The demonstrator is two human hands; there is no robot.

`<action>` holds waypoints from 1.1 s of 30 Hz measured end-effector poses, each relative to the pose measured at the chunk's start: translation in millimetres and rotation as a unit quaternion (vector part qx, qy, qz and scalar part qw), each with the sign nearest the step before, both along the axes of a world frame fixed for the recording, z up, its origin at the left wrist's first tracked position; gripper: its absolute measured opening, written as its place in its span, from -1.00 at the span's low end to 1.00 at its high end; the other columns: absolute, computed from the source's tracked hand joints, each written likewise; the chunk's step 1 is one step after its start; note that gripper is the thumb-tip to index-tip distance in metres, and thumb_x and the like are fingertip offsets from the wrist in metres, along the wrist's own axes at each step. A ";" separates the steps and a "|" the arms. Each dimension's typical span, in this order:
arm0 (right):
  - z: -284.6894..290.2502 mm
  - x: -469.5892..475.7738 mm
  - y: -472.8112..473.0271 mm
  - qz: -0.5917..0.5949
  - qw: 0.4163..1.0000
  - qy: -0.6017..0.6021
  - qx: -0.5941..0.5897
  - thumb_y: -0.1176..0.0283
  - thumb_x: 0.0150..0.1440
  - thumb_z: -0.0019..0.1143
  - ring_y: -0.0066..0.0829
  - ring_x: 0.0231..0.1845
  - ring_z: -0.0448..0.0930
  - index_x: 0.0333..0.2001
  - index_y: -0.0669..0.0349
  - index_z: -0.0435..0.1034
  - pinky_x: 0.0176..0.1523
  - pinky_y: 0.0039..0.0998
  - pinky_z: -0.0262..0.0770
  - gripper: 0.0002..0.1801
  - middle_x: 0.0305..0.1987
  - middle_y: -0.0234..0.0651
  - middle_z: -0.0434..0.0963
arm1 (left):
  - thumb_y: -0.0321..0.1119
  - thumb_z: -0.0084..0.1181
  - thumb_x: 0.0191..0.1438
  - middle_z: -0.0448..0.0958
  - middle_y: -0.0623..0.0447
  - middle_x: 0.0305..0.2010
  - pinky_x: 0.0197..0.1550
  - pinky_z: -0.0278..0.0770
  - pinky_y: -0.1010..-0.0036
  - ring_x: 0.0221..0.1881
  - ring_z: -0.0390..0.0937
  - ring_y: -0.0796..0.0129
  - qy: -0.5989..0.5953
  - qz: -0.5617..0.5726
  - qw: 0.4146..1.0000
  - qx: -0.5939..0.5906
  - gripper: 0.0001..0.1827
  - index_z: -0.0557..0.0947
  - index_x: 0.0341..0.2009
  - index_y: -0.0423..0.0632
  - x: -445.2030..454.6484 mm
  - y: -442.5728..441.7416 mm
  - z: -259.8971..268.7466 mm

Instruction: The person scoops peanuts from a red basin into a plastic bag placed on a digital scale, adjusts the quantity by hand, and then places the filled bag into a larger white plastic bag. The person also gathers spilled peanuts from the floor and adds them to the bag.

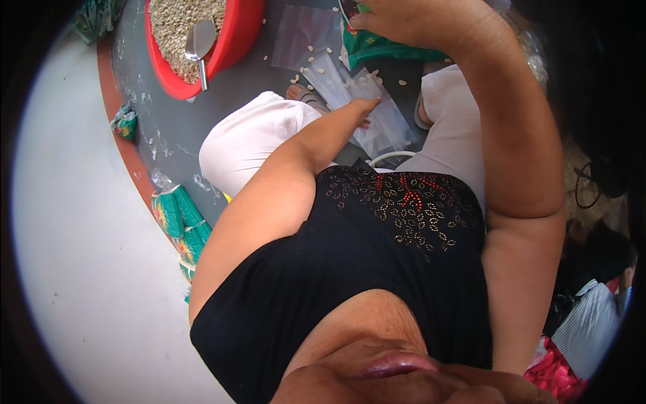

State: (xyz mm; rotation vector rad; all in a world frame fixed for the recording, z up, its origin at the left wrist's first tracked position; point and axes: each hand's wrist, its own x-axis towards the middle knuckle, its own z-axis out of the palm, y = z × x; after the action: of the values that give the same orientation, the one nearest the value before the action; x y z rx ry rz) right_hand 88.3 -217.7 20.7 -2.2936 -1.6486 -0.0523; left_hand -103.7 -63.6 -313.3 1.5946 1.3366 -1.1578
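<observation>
My left hand (366, 111) reaches down between my knees onto a small stack of clear plastic bags (386, 129). Its fingertips are partly hidden, so I cannot tell whether it grips one. At the top edge of the view, my right hand (398, 20) lies against a green printed bag (376, 50). Part of that hand is cut off by the frame, which hides how it holds the bag. Loose pale beans (402, 82) lie scattered around the clear bags. Another flat clear bag (305, 38) is farther forward on the dark floor covering.
Forward left stands a red basin (242, 35) full of pale beans (176, 15), a metal scoop (201, 43) resting in it. Green packages (181, 217) lie along the brown border at left. A crumpled green packet (124, 122) is nearby. Striped cloth (588, 328) shows at lower right.
</observation>
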 end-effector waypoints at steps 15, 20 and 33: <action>5.6 -6.2 24.9 -0.051 0.995 0.063 0.055 0.40 0.02 0.06 -0.12 -0.25 0.57 -0.14 0.24 0.45 -0.17 -0.24 0.47 -0.70 -0.29 -0.11 0.58 | -0.04 0.19 0.00 0.61 -0.08 -0.22 -0.16 0.54 0.21 -0.15 0.58 0.16 -0.185 -0.164 0.968 0.037 -0.56 0.60 -0.18 -0.16 61.4 163.8 -51.7; -6.0 -11.1 18.0 -0.050 0.990 0.125 0.048 0.42 -0.01 0.11 -0.09 -0.37 0.55 -0.27 0.25 0.41 -0.27 -0.19 0.45 -0.79 -0.46 -0.14 0.53 | -0.43 0.09 -0.09 0.49 -0.26 -0.01 0.10 0.44 0.30 0.04 0.47 -0.04 -0.193 0.074 0.911 0.357 -0.58 0.51 -0.05 -0.19 85.8 218.9 1.0; 3.5 -5.1 49.6 -0.066 0.976 0.176 -0.113 0.43 -0.01 0.13 -0.15 -0.27 0.50 -0.10 0.29 0.36 -0.17 -0.25 0.42 -0.64 -0.39 -0.16 0.50 | -0.34 0.30 -0.17 0.28 -0.22 0.23 0.17 0.35 0.22 0.19 0.32 -0.06 -0.144 0.176 0.957 0.179 -0.13 0.15 0.25 -0.08 89.5 289.8 -70.8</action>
State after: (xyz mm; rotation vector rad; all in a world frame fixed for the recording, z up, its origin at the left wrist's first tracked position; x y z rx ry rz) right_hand 83.1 -168.1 24.2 -2.3980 -1.3802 0.5075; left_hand -14.3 226.2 -384.1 1.6070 1.6102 -0.4662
